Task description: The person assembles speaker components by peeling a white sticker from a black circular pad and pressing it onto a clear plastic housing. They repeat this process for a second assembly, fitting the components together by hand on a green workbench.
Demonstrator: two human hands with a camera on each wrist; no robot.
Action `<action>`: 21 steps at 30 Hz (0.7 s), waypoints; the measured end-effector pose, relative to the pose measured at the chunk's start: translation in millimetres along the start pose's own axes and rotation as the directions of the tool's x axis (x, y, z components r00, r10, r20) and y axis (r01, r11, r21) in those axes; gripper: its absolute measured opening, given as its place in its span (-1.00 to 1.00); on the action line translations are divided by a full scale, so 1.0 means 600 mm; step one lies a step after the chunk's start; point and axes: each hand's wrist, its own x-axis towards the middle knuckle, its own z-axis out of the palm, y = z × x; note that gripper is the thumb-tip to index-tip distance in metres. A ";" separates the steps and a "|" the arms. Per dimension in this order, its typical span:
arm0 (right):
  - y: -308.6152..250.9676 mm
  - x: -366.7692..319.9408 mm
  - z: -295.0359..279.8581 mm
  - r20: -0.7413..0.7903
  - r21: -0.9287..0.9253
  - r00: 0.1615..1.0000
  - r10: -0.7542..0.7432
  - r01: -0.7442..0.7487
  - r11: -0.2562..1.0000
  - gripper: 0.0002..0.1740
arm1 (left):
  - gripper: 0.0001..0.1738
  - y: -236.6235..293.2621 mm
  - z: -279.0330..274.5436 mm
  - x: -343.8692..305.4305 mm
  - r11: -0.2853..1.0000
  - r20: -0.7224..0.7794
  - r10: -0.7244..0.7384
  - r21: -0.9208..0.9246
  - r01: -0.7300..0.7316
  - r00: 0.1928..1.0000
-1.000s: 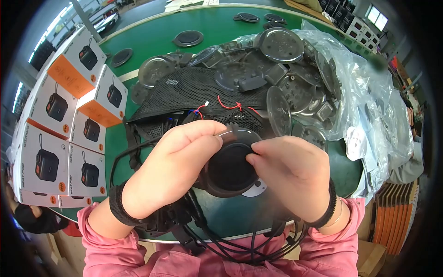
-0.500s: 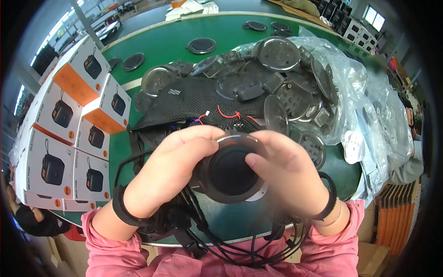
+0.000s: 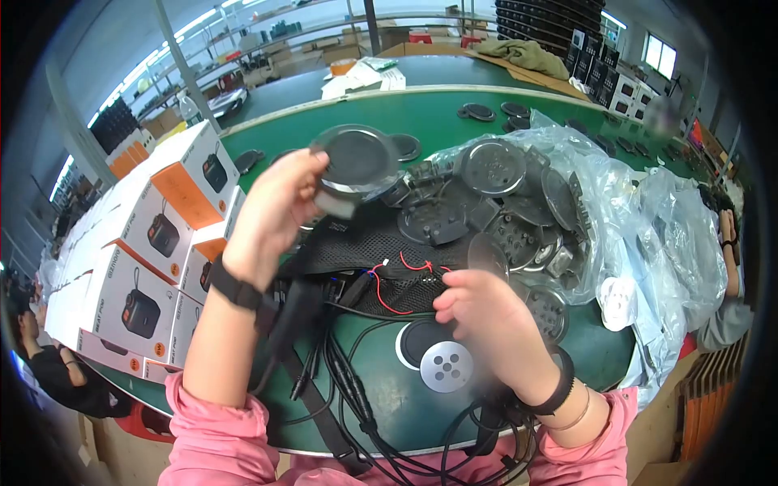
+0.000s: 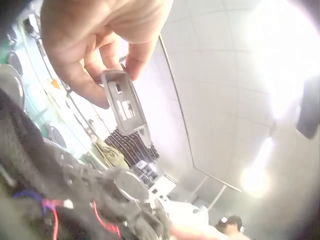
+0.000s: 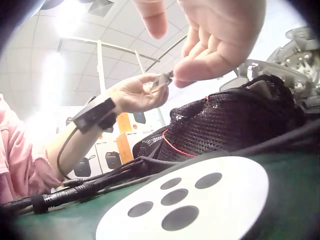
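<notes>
a green worktable [image 3: 486, 113] in a bright factory hall. the left hand [image 3: 271, 206], held high, pinches a round black disc [image 3: 356, 158] by its edge. the right hand [image 3: 478, 312] hangs loosely curled and holds nothing, just over a white perforated disc [image 3: 446, 366]. to the left of the left hand stand orange-and-white boxes [image 3: 134, 267], their lettering too small to read. the right hand's fingers are blurred in the head view.

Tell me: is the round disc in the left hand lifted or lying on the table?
Lifted: the left hand grips the round disc in the air, well above the green table.
</notes>
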 end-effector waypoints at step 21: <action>0.004 0.010 -0.011 0.090 -0.116 0.993 0.078 -0.068 0.991 -0.78 | -0.72 -0.069 -0.070 0.213 0.942 -0.156 -0.044 0.322 0.093 0.987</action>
